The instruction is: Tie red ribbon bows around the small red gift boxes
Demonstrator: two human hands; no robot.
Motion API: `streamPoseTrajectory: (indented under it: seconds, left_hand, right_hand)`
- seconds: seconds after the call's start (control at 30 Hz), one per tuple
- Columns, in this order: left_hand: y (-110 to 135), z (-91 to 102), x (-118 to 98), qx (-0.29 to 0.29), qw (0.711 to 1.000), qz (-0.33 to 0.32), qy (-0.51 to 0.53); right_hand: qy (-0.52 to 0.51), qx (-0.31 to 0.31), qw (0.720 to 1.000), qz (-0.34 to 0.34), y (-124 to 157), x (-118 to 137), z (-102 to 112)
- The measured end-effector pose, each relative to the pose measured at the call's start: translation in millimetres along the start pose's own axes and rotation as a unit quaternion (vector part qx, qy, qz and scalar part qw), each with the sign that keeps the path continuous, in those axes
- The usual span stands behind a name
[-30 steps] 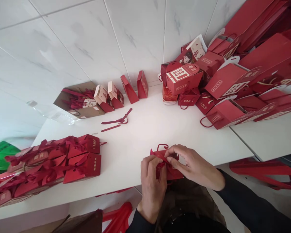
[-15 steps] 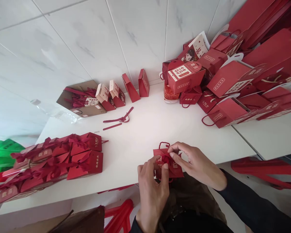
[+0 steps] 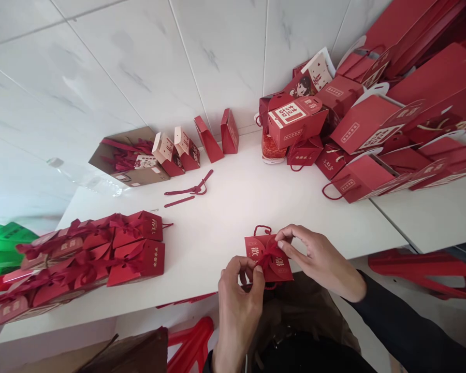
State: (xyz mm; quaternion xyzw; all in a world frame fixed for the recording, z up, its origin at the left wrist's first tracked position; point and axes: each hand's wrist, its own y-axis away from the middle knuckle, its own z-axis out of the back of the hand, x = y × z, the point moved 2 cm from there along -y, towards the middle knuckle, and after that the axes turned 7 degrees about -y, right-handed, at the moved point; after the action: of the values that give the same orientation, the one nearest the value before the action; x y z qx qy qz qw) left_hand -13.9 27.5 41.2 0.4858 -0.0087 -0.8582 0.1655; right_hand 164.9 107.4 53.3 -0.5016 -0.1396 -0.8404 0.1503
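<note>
At the front edge of the white table lies a small red gift box with pale gold characters and a cord handle looping off its far side. A red ribbon is tied in a bow across the top of it. My left hand pinches the bow's near left part between thumb and fingertips. On the other side, my right hand pinches the ribbon's upper right part, its thumb and index finger closed together.
Ribbon-tied red boxes stand in rows at left. Behind them is a cardboard box of ribbons, with loose ribbon strips and several small upright boxes nearby. Red gift boxes pile up at right. A red stool is below.
My hands have drawn apart slightly, the left down and leftward, the right a little to the right. The bow on the box now shows more fully between them.
</note>
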Motion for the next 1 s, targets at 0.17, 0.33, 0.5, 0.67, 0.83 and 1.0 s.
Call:
streamPoseTrajectory:
  seconds: [0.17, 0.33, 0.5, 0.67, 0.83, 1.0]
  left_hand:
    - [3.9, 4.5, 4.3, 0.020, 0.999, 0.029, 0.008]
    - [5.8, 5.4, 9.6, 0.026, 0.999, 0.042, 0.004]
    - [2.0, 3.4, 5.1, 0.013, 0.999, 0.036, 0.002]
    - [5.0, 6.4, 10.2, 0.018, 0.999, 0.043, -0.012]
    - [10.3, 9.1, 15.4, 0.010, 0.999, 0.038, -0.025]
    - [6.8, 4.2, 5.5, -0.024, 0.993, -0.071, -0.086]
  right_hand:
    - [0.014, -0.012, 1.000, -0.012, -0.2, -3.0, 1.2]
    - [0.010, -0.023, 1.000, -0.013, 2.0, -2.2, 2.4]
    - [-0.005, -0.030, 1.000, -0.002, -0.3, -1.2, 1.6]
    - [-0.003, -0.036, 0.999, 0.001, -4.9, -4.8, 4.0]
    - [-0.001, -0.027, 1.000, 0.002, -4.1, -9.2, 3.9]
    - [-0.002, -0.022, 1.000, 0.010, -2.4, -7.5, 3.7]
